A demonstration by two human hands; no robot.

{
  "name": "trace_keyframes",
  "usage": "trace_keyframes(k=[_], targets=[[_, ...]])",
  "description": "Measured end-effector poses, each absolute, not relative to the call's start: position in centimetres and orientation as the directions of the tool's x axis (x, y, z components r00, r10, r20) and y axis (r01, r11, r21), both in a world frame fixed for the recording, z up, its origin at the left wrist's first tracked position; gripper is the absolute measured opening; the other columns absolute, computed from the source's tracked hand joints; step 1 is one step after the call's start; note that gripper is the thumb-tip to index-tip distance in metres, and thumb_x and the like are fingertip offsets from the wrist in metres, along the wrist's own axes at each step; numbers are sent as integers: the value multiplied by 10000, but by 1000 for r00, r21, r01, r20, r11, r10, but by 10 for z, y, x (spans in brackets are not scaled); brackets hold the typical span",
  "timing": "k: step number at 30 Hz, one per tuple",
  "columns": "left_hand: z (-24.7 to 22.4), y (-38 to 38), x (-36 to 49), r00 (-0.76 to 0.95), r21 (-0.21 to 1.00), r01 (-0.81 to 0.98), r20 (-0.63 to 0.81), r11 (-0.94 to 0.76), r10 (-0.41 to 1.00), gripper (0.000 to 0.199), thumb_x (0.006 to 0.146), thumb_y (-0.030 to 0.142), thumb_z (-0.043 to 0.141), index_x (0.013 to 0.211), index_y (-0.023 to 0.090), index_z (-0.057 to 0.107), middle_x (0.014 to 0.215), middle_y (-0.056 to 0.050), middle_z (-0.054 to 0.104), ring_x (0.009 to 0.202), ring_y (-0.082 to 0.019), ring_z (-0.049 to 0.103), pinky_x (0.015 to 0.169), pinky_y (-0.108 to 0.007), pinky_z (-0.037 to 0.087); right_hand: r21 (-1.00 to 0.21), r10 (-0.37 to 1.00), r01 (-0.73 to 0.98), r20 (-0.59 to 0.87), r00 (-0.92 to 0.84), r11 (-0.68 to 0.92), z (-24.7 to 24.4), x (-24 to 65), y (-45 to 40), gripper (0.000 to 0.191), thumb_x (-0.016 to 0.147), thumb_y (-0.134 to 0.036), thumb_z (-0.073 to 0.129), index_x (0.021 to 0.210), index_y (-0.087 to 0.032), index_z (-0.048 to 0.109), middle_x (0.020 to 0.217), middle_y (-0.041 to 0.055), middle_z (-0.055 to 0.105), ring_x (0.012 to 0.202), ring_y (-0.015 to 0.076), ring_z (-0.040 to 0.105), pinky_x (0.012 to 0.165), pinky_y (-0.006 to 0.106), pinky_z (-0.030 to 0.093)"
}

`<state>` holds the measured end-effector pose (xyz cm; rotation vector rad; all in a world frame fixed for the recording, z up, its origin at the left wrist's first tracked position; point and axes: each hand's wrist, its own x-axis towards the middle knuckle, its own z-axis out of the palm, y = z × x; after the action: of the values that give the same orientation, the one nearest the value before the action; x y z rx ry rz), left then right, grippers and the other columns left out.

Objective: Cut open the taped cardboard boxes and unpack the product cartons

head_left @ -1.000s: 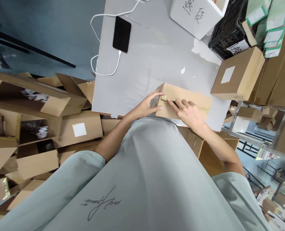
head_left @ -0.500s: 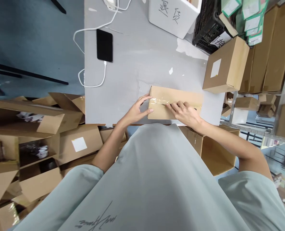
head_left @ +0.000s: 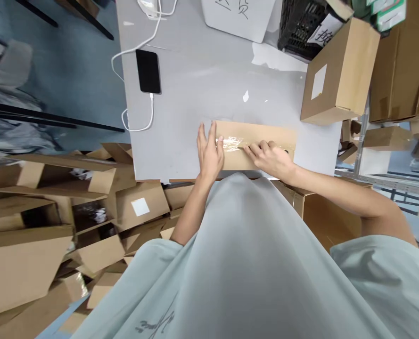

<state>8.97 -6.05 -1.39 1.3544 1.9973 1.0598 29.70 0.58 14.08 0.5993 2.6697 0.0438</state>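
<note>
A closed cardboard box point(head_left: 237, 162) lies along the table's near edge, with shiny clear tape point(head_left: 230, 143) over the seam on its top. My left hand point(head_left: 210, 153) is open at the box's left end, fingers pointing away from me and thumb against the side. My right hand point(head_left: 271, 157) rests on top of the box, fingers closed together and pointing left at the tape. A small thin tip seems to show at these fingertips, but what they hold is hidden. A dark spot shows on the box just beyond this hand.
On the grey table point(head_left: 188, 94) lie a black phone point(head_left: 148, 70) and a white cable point(head_left: 151, 113). A white bin point(head_left: 237, 21), a black crate point(head_left: 297, 33) and an upright carton point(head_left: 331, 80) stand at the back and right. Opened cartons point(head_left: 99, 249) pile up at left.
My left hand has turned upright and moved in against the box's left end. My right hand stays at the tape, which looks more crumpled at the left. The whole view has shifted.
</note>
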Motion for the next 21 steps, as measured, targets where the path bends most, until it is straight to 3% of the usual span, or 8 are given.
trace_keyframes(k=[6, 14, 21], targets=[[-19, -63, 89, -421, 759, 601, 36, 249, 906, 783, 1166, 758, 384, 1744, 258, 556, 1851, -185, 431, 1766, -370, 350, 1463, -584, 257, 131, 398, 378, -401, -825, 916, 143, 353, 21, 624, 1073, 57, 286, 1558, -53, 662, 1218, 205, 787, 967, 313, 702, 756, 440, 439], [-10, -59, 97, -391, 718, 650, 37, 248, 920, 720, 1161, 703, 445, 1724, 272, 568, 1768, -146, 563, 1686, -330, 487, 1449, -548, 342, 111, 411, 400, -375, -831, 910, 132, 479, 42, 683, 1068, 31, 405, 1704, -162, 561, 1191, 135, 804, 937, 263, 667, 747, 393, 422], [-10, -52, 103, -385, 626, 739, 90, 248, 919, 754, 1186, 612, 389, 1717, 101, 547, 1687, -205, 642, 1570, -324, 607, 1354, -570, 480, 76, 543, 558, -369, -754, 826, 124, 560, 44, 632, 1100, -46, 453, 1695, -207, 595, 1172, 141, 812, 953, 270, 687, 750, 385, 434]])
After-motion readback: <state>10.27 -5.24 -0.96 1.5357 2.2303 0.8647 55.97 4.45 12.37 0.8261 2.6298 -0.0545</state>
